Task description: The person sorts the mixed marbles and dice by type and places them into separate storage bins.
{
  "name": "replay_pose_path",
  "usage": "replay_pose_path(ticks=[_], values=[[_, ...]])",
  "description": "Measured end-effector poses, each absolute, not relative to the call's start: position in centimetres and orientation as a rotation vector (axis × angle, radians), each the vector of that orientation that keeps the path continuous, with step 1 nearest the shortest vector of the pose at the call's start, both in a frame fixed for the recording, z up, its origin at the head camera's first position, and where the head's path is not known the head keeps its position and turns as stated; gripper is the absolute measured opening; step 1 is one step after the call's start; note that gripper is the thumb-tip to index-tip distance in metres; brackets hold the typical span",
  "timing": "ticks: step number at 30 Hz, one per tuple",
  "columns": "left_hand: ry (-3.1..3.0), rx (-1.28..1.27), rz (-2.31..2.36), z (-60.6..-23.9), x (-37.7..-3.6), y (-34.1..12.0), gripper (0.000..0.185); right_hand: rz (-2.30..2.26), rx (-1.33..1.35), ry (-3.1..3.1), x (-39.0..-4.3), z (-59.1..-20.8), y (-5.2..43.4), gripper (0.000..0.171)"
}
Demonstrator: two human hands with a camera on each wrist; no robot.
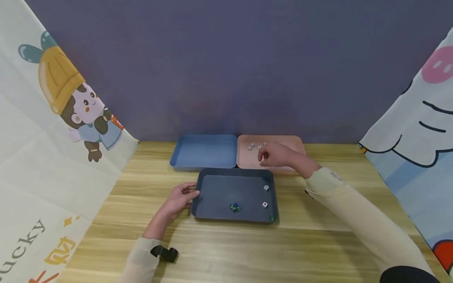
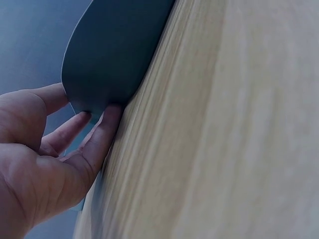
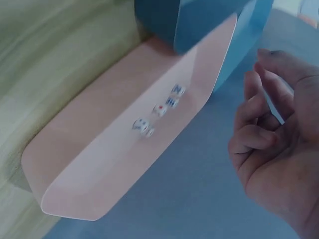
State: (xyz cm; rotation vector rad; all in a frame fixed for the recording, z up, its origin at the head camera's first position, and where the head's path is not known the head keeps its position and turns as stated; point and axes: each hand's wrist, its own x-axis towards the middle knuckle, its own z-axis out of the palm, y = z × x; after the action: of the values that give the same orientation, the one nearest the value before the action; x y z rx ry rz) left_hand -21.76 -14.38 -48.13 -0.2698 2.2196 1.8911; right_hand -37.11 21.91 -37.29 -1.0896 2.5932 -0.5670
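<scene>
My left hand (image 1: 179, 199) holds the left end of a dark grey tray (image 1: 219, 190), its thumb at the rim and its other fingers against the outer wall. Inside the tray are a white die (image 1: 264, 205), another die (image 1: 266, 188), a cluster of small green and blue glassy pieces (image 1: 235, 207) and a lone green piece (image 1: 271, 218). Over the pink tray (image 1: 244, 159) hovers my right hand (image 1: 277, 154), fingers bent, with a gap before the thumb and nothing visible between them. Several white dice (image 3: 159, 109) lie in the pink tray.
A blue tray (image 1: 207, 151) stands left of the pink one, behind the grey tray. All three are on a wood-grain table (image 1: 226, 251). A dark blue wall (image 1: 226, 70) rises behind, with printed sheets at both sides.
</scene>
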Motion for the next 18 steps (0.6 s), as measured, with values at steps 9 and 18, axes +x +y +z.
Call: replay_pose_path(ticks=[9, 18], values=[[2.185, -0.262, 1.925, -48.3, -21.8, -14.6, 0.049, -0.296, -1.194, 2.498, -32.4, -37.1, 20.3, 0.01], [2.176, -0.245, 1.938, -48.6, -21.8, -14.7, 0.049, -0.089, -1.265, 2.436, -29.4, -37.9, 20.2, 0.013]])
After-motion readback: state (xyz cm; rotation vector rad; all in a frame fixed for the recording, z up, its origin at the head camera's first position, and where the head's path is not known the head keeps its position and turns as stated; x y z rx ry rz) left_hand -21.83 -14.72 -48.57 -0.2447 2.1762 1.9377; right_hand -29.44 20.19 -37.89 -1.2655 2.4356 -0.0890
